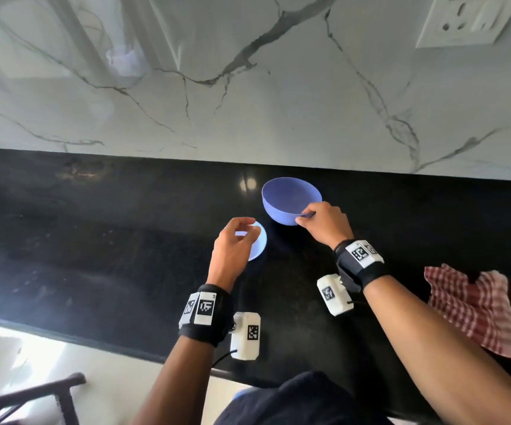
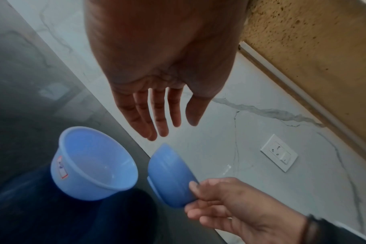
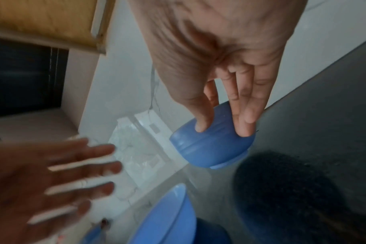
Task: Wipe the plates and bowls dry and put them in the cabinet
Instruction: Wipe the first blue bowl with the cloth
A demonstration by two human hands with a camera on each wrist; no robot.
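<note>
Right hand (image 1: pixel 324 223): pinching the near rim of the darker blue bowl (image 1: pixel 291 199), thumb on the outer wall and fingers over the lip; the right-wrist view shows the same hold. The rim pinch is probably leaving the bowl's interior free for a cloth.

Darker blue bowl, position: tipping above the black countertop (image 1: pixel 94 240), just in front of the marble backsplash (image 1: pixel 248 87); whether its base is touching the counter cannot be told.

Darker blue bowl, orientation: mouth facing up and away from the person toward the wall; its central axis is leaning back from vertical.

Left hand (image 1: pixel 232 243): hovering with relaxed, slightly spread fingers, holding nothing, over the lighter blue bowl (image 1: pixel 258 243), judged ready to reach for it.

Lighter blue bowl: standing upright on the counter, mouth up, with a sticker on its side in the left-wrist view; sitting just beside the darker bowl, to its left and nearer the person.

Checked cloth (image 1: pixel 477 308): lying crumpled on the counter to the person's right, well apart from both bowls and in neither hand.

Stage, as judged: a bowl is being picked up; wiping is not under way, and storing has yet to follow.
</note>
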